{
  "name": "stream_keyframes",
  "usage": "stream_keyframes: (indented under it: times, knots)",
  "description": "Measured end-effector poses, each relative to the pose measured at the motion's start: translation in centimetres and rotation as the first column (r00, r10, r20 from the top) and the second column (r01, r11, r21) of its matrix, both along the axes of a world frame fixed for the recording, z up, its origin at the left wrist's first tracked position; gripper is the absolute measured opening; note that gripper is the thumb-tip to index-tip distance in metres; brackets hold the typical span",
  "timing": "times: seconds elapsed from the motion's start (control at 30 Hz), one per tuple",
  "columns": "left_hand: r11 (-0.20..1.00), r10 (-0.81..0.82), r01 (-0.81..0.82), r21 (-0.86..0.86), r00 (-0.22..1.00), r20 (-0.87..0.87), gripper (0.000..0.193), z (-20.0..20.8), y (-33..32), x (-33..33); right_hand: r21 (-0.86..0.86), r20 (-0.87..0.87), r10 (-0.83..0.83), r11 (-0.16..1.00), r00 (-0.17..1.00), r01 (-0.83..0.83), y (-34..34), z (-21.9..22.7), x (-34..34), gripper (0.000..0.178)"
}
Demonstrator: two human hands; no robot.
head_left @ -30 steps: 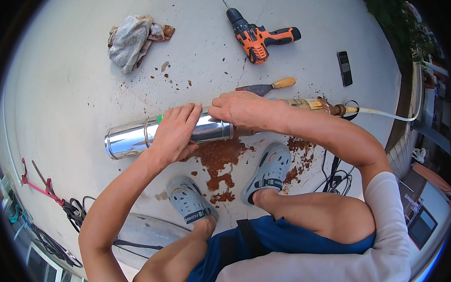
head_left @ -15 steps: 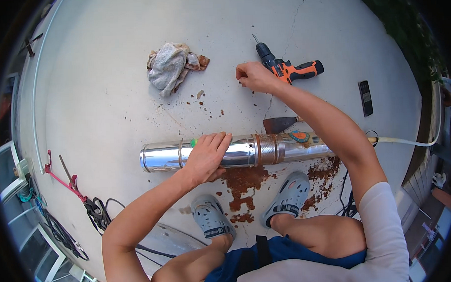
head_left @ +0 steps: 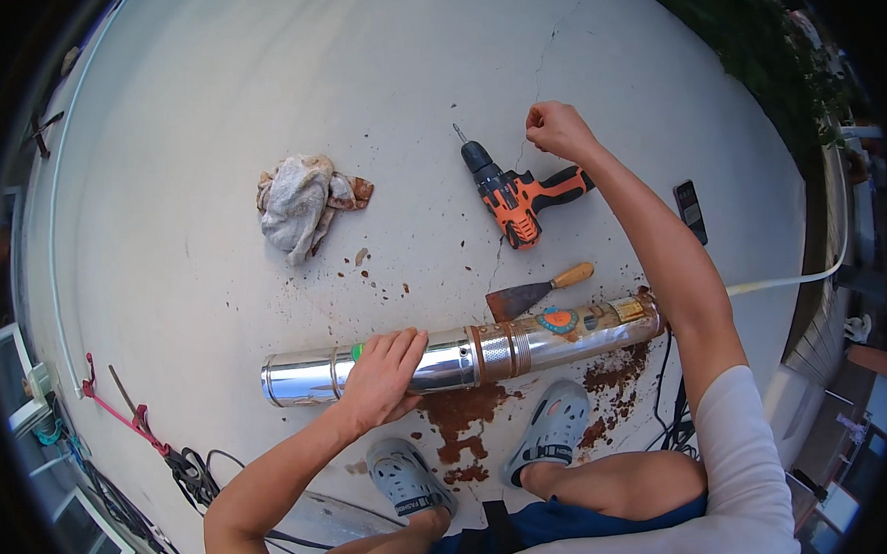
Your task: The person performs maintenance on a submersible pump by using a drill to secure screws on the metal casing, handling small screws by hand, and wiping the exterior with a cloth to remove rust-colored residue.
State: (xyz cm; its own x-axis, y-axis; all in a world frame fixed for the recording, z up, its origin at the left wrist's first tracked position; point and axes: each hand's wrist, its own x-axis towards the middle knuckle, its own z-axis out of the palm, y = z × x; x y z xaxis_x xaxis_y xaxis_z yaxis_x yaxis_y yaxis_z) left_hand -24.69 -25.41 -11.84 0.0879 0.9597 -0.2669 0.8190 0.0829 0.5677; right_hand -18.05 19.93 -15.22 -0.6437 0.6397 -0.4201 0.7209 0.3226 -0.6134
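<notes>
My left hand (head_left: 384, 377) is wrapped over the top of a shiny steel cylindrical pump (head_left: 451, 360), which lies across the floor in front of my feet. Rust marks its middle band and right end. My right hand (head_left: 561, 131) is in the air past the handle of an orange and black cordless drill (head_left: 504, 202), fingers curled together. Whatever may be between those fingers is hidden. The drill lies on its side, bit pointing away. Between it and the pump is a scraper (head_left: 537, 291) with a wooden handle and rusty blade.
A dirty rag (head_left: 299, 209) lies crumpled at left. Rust flakes (head_left: 458, 418) are spread near my grey clogs (head_left: 551, 431). A black phone (head_left: 690, 212) is on the right. Pink-handled pliers (head_left: 148, 429) and black cables (head_left: 189, 476) lie at left; a pale hose (head_left: 786, 281) runs off right.
My right hand has moved from the left of the drill to its far right side, leaving the drill uncovered. My left hand stays on the pump. The whole view has shifted.
</notes>
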Motion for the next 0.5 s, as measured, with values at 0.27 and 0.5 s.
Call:
stream_keyframes:
  times: [0.27,0.5]
  knots:
    - [1.0,0.002,-0.002,-0.031,1.0,0.0,0.101,0.1,0.5,-0.3,0.453,0.264,0.389,0.758,0.883,-0.47,1.0,-4.4,-1.2,0.015]
    - [0.999,-0.01,0.011,-0.038,1.0,0.008,0.101,0.1,0.4,-0.3,0.468,0.185,0.384,0.775,0.905,-0.425,0.3,-4.8,0.1,0.016]
